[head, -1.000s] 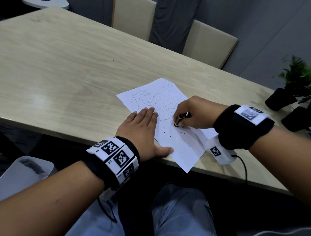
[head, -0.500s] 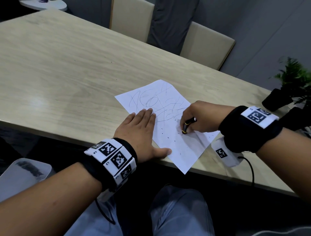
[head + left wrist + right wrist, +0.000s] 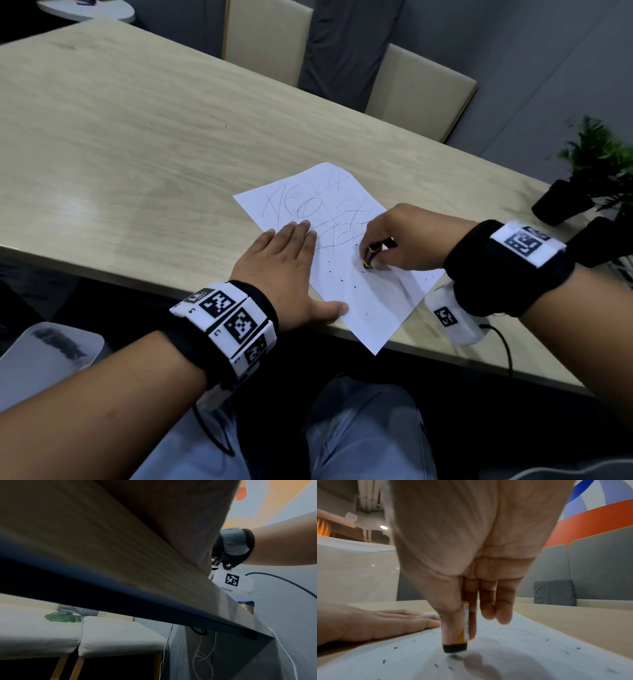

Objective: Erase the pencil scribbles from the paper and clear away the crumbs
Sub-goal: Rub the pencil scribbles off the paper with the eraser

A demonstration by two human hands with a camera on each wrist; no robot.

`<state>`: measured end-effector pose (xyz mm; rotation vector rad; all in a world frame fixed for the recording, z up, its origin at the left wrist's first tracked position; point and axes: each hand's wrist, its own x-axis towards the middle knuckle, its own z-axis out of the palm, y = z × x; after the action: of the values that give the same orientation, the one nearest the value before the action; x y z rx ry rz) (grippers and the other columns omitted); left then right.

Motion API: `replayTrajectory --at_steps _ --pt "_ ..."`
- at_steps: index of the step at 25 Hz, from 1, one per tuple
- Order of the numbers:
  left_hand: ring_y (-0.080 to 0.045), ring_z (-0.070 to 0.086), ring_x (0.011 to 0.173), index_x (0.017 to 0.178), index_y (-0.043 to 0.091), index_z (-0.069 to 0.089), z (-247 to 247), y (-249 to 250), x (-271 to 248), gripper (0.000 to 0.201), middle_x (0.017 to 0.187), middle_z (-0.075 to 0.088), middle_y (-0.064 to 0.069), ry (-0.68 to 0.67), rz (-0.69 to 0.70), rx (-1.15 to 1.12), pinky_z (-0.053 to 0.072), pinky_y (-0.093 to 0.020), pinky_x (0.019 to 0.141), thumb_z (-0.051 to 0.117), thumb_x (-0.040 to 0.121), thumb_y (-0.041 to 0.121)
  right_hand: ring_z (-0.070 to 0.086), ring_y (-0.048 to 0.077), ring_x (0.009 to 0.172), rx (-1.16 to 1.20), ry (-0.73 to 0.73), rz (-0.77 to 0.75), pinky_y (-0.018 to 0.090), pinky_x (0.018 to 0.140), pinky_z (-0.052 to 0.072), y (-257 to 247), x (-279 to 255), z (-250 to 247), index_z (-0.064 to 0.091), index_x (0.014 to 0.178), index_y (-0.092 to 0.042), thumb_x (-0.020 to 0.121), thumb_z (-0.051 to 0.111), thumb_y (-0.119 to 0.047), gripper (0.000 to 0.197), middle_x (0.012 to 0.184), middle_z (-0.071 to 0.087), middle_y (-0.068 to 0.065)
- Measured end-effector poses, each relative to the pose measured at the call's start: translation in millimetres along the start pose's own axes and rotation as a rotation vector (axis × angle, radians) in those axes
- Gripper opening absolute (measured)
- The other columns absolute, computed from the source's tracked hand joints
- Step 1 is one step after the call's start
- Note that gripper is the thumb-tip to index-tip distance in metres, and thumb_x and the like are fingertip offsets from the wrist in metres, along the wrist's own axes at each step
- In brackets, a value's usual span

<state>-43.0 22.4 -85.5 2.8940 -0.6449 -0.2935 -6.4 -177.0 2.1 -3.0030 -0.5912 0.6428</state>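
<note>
A white sheet of paper (image 3: 373,298) lies askew at the table's near edge, with pencil scribbles (image 3: 308,207) on its far half and dark eraser crumbs (image 3: 342,280) scattered over its near half. My left hand (image 3: 284,270) lies flat on the sheet's left edge, fingers straight, thumb (image 3: 329,310) along the near side. My right hand (image 3: 400,240) pinches a black and yellow eraser (image 3: 370,255) and presses its tip on the paper's middle. In the right wrist view the eraser (image 3: 462,635) stands upright on the paper (image 3: 522,655) among crumbs (image 3: 435,665).
The wooden table (image 3: 137,137) stretches far to the left and back. Two dark potted plants (image 3: 582,192) stand at the right edge. Beige chairs (image 3: 421,92) line the far side. A corner of the paper overhangs the near edge above my lap.
My right hand has slid the eraser a little to the right and towards me across the paper's middle. The left hand has stayed flat in place.
</note>
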Motion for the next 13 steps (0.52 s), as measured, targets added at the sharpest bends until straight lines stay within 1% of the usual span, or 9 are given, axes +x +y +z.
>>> replayTrajectory --at_steps 2,3,4,6,7,8,11,12,13 --pt "-0.012 -0.018 0.148 0.155 0.014 -0.012 0.2 0.4 0.2 0.117 0.162 -0.02 0.002 0.001 -0.002 0.005 -0.009 -0.036 0.121 0.026 0.073 0.09 0.052 0.004 0.074 0.056 0.075 -0.048 0.029 0.074 0.049 -4.4 2.8 4.9 0.073 0.092 -0.031 0.081 0.065 -0.018 0.018 0.09 0.065 -0.011" --pt "-0.012 -0.018 0.148 0.155 0.015 -0.012 0.1 0.7 0.4 0.117 0.162 -0.02 0.002 0.003 -0.001 0.005 -0.009 -0.036 0.121 0.026 0.073 0.09 0.052 0.003 0.074 0.055 0.068 -0.055 0.027 0.074 0.048 -4.0 2.1 5.7 0.072 0.091 -0.031 0.081 0.066 -0.018 0.018 0.09 0.065 -0.012" --pt "-0.012 -0.018 0.148 0.155 0.015 -0.012 0.2 0.6 0.4 0.117 0.162 -0.02 0.002 0.004 -0.002 0.004 -0.009 -0.036 0.121 0.027 0.073 0.09 0.052 0.004 0.075 0.035 0.03 -0.051 0.026 0.073 0.047 -1.7 0.1 4.7 0.072 0.09 -0.032 0.081 0.066 -0.018 0.018 0.089 0.064 -0.013" --pt "-0.012 -0.017 0.148 0.155 0.015 -0.012 0.9 0.2 1.0 0.117 0.162 -0.02 0.002 0.01 0.001 0.0 -0.009 -0.036 0.121 0.027 0.073 0.09 0.051 0.003 0.074 -0.055 -0.088 0.009 0.025 0.072 0.046 4.2 -6.2 -0.7 0.073 0.089 -0.035 0.081 0.068 -0.018 0.019 0.086 0.06 -0.015" --pt "-0.012 -0.017 0.148 0.155 0.015 -0.011 0.9 -0.1 1.1 0.117 0.162 -0.019 0.002 0.014 0.002 -0.003 -0.009 -0.036 0.121 0.027 0.073 0.09 0.051 0.003 0.074 -0.077 -0.117 0.036 0.025 0.071 0.046 5.8 -8.5 -3.2 0.073 0.089 -0.036 0.081 0.068 -0.018 0.02 0.084 0.059 -0.016" --pt "-0.012 -0.017 0.148 0.155 0.015 -0.011 1.0 0.0 0.9 0.117 0.162 -0.019 0.002 0.016 0.003 -0.004 -0.009 -0.036 0.121 0.027 0.073 0.09 0.052 0.002 0.075 -0.056 -0.095 0.036 0.026 0.072 0.048 6.5 -8.5 -4.0 0.073 0.088 -0.036 0.081 0.068 -0.019 0.019 0.084 0.06 -0.017" --pt "-0.012 -0.016 0.148 0.155 0.015 -0.011 1.6 -0.4 0.7 0.117 0.162 -0.019 0.002 0.019 0.0 -0.003 -0.008 -0.036 0.121 0.027 0.074 0.09 0.051 -0.003 0.083 0.041 0.099 -0.088 0.027 0.079 0.048 -3.3 0.0 1.5 0.072 0.093 -0.035 0.083 0.066 -0.02 0.019 0.089 0.065 -0.018" --pt "-0.012 -0.016 0.149 0.155 0.015 -0.011 1.2 -0.4 0.7 0.117 0.162 -0.019 0.002 0.019 0.003 -0.003 -0.008 -0.036 0.121 0.027 0.073 0.09 0.05 -0.003 0.086 0.033 0.116 -0.12 0.028 0.081 0.047 -6.2 1.8 5.1 0.072 0.095 -0.034 0.083 0.065 -0.021 0.019 0.091 0.064 -0.018" --pt "-0.012 -0.016 0.149 0.155 0.015 -0.011 1.3 -0.2 0.6 0.117 0.162 -0.019 0.002 0.016 0.004 -0.001 -0.008 -0.036 0.121 0.027 0.073 0.09 0.049 -0.002 0.088 0.021 0.098 -0.128 0.029 0.083 0.047 -6.2 1.4 8.4 0.072 0.095 -0.034 0.083 0.065 -0.022 0.019 0.093 0.063 -0.018"
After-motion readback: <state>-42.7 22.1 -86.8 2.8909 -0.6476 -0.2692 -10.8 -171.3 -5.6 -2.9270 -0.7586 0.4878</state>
